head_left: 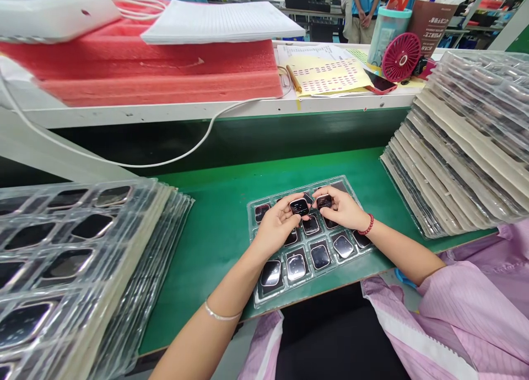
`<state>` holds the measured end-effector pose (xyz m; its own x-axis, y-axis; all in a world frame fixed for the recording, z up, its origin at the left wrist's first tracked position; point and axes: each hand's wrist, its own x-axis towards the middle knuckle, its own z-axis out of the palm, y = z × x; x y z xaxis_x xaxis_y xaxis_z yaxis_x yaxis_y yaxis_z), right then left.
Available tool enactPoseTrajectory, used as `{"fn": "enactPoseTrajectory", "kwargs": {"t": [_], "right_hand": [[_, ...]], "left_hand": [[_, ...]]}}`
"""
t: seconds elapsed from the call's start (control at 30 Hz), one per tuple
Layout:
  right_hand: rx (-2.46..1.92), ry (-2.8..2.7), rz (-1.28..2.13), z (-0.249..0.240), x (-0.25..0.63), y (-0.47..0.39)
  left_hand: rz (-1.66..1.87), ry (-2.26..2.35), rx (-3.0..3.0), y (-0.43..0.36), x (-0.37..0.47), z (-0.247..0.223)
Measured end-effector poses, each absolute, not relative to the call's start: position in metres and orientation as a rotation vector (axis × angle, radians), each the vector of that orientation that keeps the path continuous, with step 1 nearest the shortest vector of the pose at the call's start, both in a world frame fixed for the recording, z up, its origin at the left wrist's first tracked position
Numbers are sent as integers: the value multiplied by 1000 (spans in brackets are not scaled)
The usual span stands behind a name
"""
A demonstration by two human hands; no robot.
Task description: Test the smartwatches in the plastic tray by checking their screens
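Observation:
Above the clear plastic tray (259, 298), my left hand (278, 223) is closed on a smartwatch case (300, 206), its dark face turned up toward me. My right hand (341, 208) grips a second watch case (324, 202) by its edges, close beside the first. Both are over the tray's back rows. Other black-faced square watch cases lie in the tray's pockets, such as one watch case (320, 256) in the front row. My fingers and palms hide some of the pockets.
Stacked trays of watch cases (82, 281) stand at left, and a taller tray stack (458, 154) leans at right. Behind the green tabletop (206, 203) a shelf holds red foam (165, 76), papers (326, 74), a small fan (400, 57) and a phone (379, 83). A white cable (165, 163) droops below it.

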<state>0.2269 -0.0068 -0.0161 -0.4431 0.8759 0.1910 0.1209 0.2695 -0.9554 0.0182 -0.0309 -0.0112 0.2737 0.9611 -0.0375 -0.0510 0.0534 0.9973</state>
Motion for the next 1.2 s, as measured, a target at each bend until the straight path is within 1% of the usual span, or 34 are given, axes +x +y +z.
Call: {"fn": "enactPoseTrajectory", "kwargs": {"t": [0.5, 0.73, 0.9, 1.2], "right_hand": [[-956, -1895, 1038, -10, 226, -11], [-968, -1899, 1073, -9, 226, -12], [-952, -1899, 1051, -9, 226, -12], [-966, -1936, 998, -8, 226, -13]], "left_hand": [[1013, 995, 1297, -32, 19, -9], [1034, 1016, 1323, -32, 19, -8], [1029, 1038, 1327, -31, 18, -12], [1028, 1021, 1313, -33, 20, -5]]}}
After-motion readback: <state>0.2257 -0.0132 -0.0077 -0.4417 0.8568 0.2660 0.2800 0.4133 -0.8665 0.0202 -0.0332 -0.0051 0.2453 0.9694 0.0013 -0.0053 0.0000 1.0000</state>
